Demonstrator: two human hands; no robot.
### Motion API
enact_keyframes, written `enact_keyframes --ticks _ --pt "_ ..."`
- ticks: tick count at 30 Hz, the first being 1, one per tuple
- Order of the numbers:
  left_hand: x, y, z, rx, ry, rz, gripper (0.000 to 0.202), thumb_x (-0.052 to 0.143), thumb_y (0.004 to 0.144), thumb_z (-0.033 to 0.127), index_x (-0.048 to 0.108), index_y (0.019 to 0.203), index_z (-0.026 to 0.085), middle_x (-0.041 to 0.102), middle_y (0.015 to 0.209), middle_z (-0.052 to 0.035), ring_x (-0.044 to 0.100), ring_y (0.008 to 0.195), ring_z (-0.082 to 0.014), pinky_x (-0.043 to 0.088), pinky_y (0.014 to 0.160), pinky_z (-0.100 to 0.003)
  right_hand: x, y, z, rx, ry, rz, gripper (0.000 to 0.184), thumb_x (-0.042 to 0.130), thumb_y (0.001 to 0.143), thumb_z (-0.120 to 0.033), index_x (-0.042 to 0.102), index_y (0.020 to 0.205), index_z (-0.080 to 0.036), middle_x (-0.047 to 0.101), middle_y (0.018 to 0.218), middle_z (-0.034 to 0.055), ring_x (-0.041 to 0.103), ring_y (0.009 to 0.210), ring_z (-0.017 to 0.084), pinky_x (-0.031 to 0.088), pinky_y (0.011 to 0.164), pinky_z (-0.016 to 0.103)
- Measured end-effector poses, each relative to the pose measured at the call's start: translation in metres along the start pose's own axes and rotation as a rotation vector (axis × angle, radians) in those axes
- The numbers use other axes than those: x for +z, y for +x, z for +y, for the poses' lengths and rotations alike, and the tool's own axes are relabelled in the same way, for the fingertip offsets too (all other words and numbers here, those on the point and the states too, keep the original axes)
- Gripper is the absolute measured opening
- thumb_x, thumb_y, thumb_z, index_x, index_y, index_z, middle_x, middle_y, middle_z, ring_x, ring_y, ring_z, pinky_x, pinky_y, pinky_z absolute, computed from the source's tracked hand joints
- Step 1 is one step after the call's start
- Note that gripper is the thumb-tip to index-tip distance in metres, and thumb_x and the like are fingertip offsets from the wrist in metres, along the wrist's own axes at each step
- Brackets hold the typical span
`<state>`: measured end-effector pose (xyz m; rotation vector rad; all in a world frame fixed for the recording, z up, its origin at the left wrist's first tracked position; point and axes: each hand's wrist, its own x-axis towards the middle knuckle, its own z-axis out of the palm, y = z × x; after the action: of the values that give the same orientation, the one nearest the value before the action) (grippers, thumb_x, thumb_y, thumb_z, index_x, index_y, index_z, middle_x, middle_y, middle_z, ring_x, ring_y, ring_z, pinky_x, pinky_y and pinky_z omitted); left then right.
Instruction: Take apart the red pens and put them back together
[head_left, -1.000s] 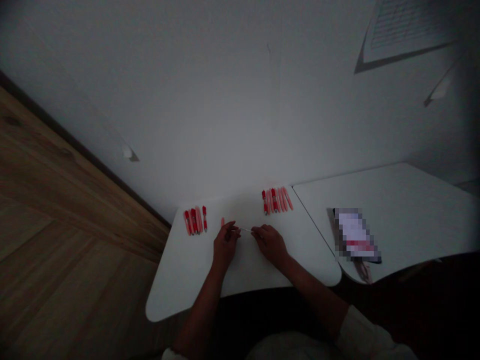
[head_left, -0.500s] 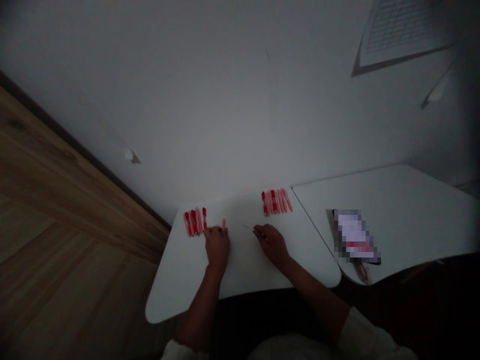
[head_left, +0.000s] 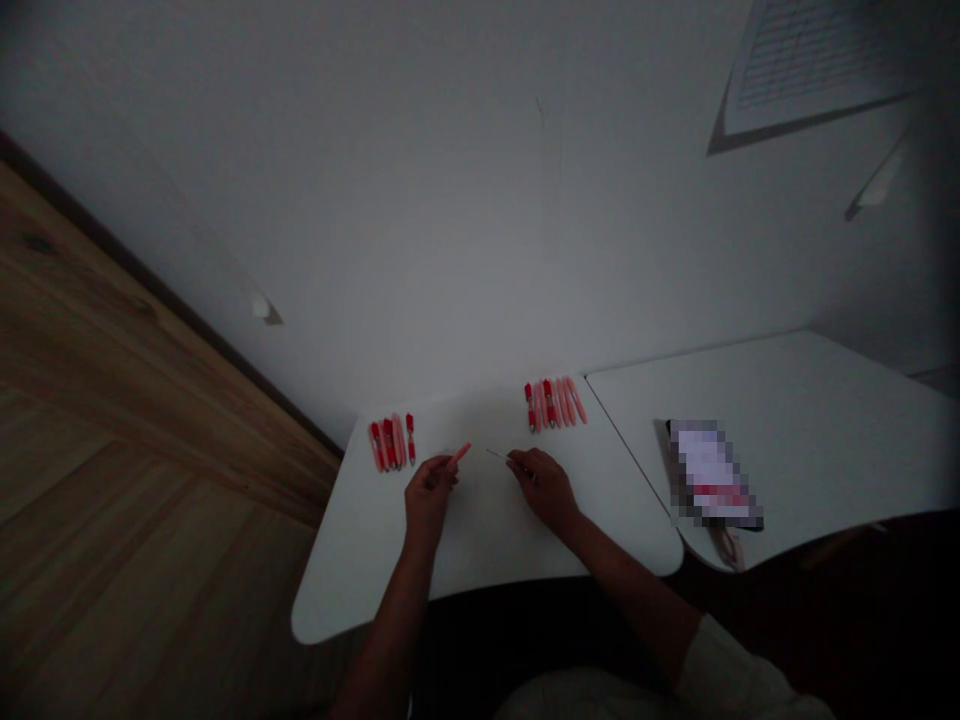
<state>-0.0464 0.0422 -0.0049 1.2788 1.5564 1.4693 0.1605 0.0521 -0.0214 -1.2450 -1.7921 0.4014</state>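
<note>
My left hand [head_left: 427,500] is closed around a pink pen part [head_left: 460,456], whose tip points up and to the right. Between the fingers of my right hand [head_left: 546,490] is a thin pen refill [head_left: 497,454], its narrow end aimed left toward the pink part; a small gap separates the two. Left of my left hand lies a red pen [head_left: 411,440], beside a tight row of red and pink pens [head_left: 387,446]. Another row of red and pink pens [head_left: 553,404] lies beyond my right hand.
The white table [head_left: 480,560] stands against a pale wall [head_left: 420,250]. On the adjoining table to the right lies a phone-like device [head_left: 709,470] with a blurred screen and a strap. A printed sheet [head_left: 817,60] hangs upper right. Wooden boards [head_left: 150,400] are at left.
My left hand has drawn back from the red pen, which now lies free, and has tilted the pink pen part toward the right. My right hand has stayed in place with the refill.
</note>
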Motion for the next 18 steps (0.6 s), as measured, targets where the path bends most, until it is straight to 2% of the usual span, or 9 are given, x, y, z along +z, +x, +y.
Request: enact_keyframes --ticks 7,18 --pt "-0.0003 0.0047 -0.0054 -0.128 -0.387 -0.035 0.032 0.073 0.066 0.035 0.068 0.091 0.016 0.06 0.067 0.001 0.053 0.06 -0.0079 0.044 0.06 -0.021 0.0007 -0.0014 -0.0007 -0.034 -0.045 -0.039 0.023 0.046 0.092 -0.031 0.064 0.102 -0.022 0.064 0.084 0.0049 0.058 0.08 0.016 0.046 0.073 0.026" --pt "0.0016 0.0038 -0.0064 -0.14 -0.406 -0.048 0.031 0.073 0.067 0.036 0.068 0.09 0.015 0.06 0.068 -0.0003 0.053 0.061 -0.0085 0.045 0.06 -0.022 -0.0003 -0.0021 -0.0021 -0.071 -0.094 -0.077 0.021 0.046 0.092 -0.031 0.064 0.101 -0.023 0.063 0.084 0.004 0.057 0.081 0.016 0.044 0.074 0.026"
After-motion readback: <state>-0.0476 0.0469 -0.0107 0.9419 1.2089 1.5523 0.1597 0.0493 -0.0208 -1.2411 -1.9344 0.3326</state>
